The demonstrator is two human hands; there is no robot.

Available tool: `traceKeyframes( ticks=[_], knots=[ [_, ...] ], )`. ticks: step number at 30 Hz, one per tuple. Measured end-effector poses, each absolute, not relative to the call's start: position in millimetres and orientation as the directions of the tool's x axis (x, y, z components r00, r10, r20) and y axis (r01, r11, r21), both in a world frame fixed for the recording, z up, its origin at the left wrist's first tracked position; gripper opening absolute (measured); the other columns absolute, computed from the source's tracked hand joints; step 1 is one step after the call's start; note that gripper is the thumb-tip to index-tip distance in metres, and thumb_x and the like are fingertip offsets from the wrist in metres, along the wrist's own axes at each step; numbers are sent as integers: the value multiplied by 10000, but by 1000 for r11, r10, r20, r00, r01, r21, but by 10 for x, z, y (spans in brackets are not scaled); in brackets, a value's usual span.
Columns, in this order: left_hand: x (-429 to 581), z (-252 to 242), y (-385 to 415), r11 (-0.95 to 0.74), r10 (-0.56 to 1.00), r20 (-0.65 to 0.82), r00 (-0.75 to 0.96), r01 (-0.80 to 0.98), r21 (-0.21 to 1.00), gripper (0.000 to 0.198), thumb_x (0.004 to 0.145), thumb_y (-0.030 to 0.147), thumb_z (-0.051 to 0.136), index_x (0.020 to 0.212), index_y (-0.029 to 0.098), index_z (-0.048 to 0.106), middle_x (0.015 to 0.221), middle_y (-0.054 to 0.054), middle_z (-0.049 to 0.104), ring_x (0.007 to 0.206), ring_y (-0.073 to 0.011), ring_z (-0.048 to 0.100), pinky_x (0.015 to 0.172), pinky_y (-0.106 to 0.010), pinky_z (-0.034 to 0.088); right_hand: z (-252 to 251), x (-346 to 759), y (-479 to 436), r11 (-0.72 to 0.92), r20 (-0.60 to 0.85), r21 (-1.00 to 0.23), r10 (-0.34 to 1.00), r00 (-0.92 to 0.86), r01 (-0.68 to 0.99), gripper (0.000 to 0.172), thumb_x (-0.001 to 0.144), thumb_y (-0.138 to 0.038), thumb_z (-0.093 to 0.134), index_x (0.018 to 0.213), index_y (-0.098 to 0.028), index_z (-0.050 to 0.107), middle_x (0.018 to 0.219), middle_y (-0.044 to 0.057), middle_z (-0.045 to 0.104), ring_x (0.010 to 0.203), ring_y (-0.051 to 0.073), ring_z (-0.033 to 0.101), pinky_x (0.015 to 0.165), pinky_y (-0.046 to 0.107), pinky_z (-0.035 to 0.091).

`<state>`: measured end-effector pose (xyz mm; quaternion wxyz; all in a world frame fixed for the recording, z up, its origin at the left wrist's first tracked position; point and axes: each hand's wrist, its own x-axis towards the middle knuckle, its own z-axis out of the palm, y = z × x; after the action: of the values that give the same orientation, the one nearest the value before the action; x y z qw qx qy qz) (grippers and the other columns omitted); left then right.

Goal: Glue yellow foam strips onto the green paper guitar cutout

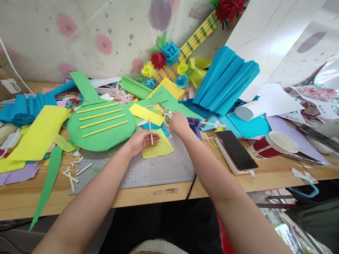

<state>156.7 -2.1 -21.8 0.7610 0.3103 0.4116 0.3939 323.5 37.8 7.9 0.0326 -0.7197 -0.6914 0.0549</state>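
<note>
Left hand [140, 140] lying palm up, fingers loosely curled, pinching one thin pale stick [150, 132] over yellow paper sheet [159, 147] on grey cutting mat [154, 169]. Right hand [179, 123] gripping handles of one pair of scissors [163, 110], blades pointing left, near mat's far edge. One green guitar body [99, 127] sitting left of hands, carrying four yellow strips [101, 115]. One phone [236, 150], one red cup [269, 144] standing right of mat
</note>
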Motion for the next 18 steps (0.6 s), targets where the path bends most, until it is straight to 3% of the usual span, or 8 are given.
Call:
traceKeyframes(
  ticks=[6, 9, 11, 13, 15, 18],
  knots=[
    [1544, -231, 14, 495, 863, -405, 300, -351, 795, 136, 786, 90, 440, 749, 77, 570, 741, -130, 676, 722, -181, 668, 777, -342, 518, -44, 3118, 596, -119, 11, -237, 992, 125, 964, 392, 804, -70, 388, 1192, -27, 425, 1165, 261, 492, 998, 289, 556, 801, 370, 439],
    [1535, -260, 35, 507, 857, -420, 298, -344, 790, 127, 781, 82, 438, 739, 83, 558, 741, -129, 676, 730, -189, 668, 749, -343, 525, -113, 3099, 532, -67, 132, -486, 980, 149, 871, 383, 808, -79, 368, 1187, -90, 428, 1236, 219, 458, 1018, 268, 552, 844, 401, 435],
    [1537, -277, 41, 508, 857, -424, 292, -349, 787, 133, 786, 86, 434, 729, 87, 554, 729, -124, 674, 725, -184, 666, 741, -333, 526, -202, 3049, 373, 76, 237, -715, 962, 138, 695, 366, 856, -152, 332, 1216, -139, 393, 1260, 166, 467, 1092, 229, 523, 912, 391, 416],
    [1543, -285, 41, 508, 858, -424, 290, -352, 786, 150, 793, 89, 423, 726, 92, 557, 696, -104, 668, 687, -163, 656, 727, -315, 527, -314, 2971, 162, 193, 230, -868, 973, 26, 457, 394, 894, -273, 310, 1276, -176, 329, 1303, 133, 459, 1183, 187, 471, 965, 360, 397],
    [1547, -284, 35, 500, 862, -414, 294, -355, 790, 164, 795, 84, 417, 735, 95, 570, 654, -73, 655, 620, -130, 633, 705, -287, 524, -413, 2898, -32, 221, 188, -893, 975, -122, 393, 463, 898, -334, 306, 1332, -174, 277, 1364, 136, 419, 1256, 182, 410, 1005, 366, 368],
    [1545, -269, 27, 493, 865, -403, 298, -362, 791, 176, 790, 63, 415, 752, 93, 584, 620, -46, 640, 551, -97, 596, 683, -254, 516, -488, 2883, -177, 273, 130, -746, 954, -268, 607, 516, 908, -367, 299, 1360, -117, 299, 1390, 157, 401, 1310, 221, 343, 1070, 408, 275]
  ],
)
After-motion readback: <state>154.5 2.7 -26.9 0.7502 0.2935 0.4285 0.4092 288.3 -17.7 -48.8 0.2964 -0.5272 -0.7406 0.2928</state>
